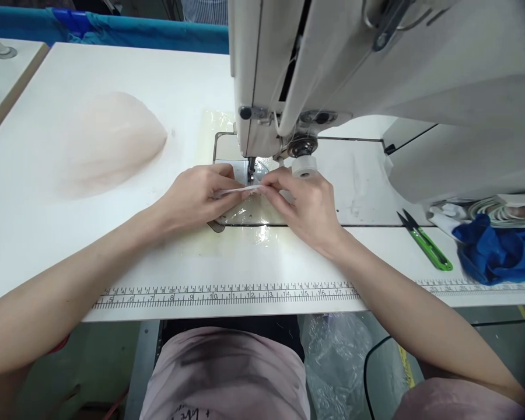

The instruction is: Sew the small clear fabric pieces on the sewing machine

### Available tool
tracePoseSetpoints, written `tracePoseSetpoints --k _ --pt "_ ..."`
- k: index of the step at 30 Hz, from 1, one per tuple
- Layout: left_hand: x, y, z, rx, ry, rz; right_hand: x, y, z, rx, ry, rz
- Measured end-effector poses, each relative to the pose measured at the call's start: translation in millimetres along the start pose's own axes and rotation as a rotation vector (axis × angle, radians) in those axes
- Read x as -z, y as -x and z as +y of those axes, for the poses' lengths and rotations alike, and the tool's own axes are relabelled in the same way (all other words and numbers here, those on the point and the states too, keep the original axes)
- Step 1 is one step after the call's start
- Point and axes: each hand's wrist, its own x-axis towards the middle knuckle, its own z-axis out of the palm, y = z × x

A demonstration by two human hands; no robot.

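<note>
Both hands pinch 1 thin strip (238,192): left hand (192,198) and right hand (308,207). It lies sideways between them, right under the needle (251,166)

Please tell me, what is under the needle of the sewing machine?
A narrow white strip, pinched by the left hand and right hand, lies on the plate under the needle. The fingers cover its ends.
</note>
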Motion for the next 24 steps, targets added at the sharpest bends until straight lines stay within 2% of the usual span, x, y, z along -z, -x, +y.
tracePoseSetpoints --k 3,7,11,19,24 --pt "-3.9 7.1 -1.7 -0.093 -0.161 0.041 3.5 5.2 -0.7 0.125 0.060 -0.001" --pt "-11.0 19.5 10.2 -0.256 -0.507 0.121 7.8 11.7 -4.0 0.291 0.230 -0.001" --pt "-14.9 29.3 23.6 -0.340 -0.690 0.168 8.4 13.9 -6.4 0.330 0.300 -0.003" --pt "-15.6 30.7 19.3 -0.309 -0.662 0.128 7.9 12.4 -5.7 0.320 0.299 -0.016" --pt "-17.6 22.1 11.6 -0.229 -0.496 0.144 2.4 7.1 -0.2 0.262 0.331 -0.032"
